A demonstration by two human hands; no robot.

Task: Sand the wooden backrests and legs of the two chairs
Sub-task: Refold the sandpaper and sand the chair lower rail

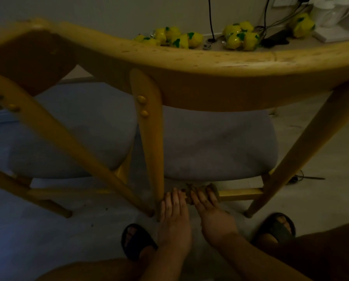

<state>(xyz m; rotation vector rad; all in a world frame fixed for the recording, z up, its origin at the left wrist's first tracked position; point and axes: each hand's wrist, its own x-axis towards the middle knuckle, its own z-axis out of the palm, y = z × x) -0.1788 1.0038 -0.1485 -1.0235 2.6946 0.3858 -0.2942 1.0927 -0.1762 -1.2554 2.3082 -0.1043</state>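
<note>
Two yellow wooden chairs with grey seat cushions stand side by side, seen from behind and above. The right chair's curved backrest (210, 57) spans the view; the left chair's backrest (27, 57) sits at the upper left. Low down, a piece of brown sandpaper (202, 191) is wrapped over the right chair's rear crossbar (240, 194). My right hand (208, 203) holds the sandpaper on the bar, fingers curved over it. My left hand (174, 205) lies beside it with straight fingers, touching the sandpaper's left end next to the rear leg (151, 151).
Behind the chairs, a surface holds several yellow-green wrapped packets (181, 38), black cables (211, 19) and a white kettle (331, 13). My feet in dark sandals (136, 242) stand on the floor on either side of my arms. The room is dim.
</note>
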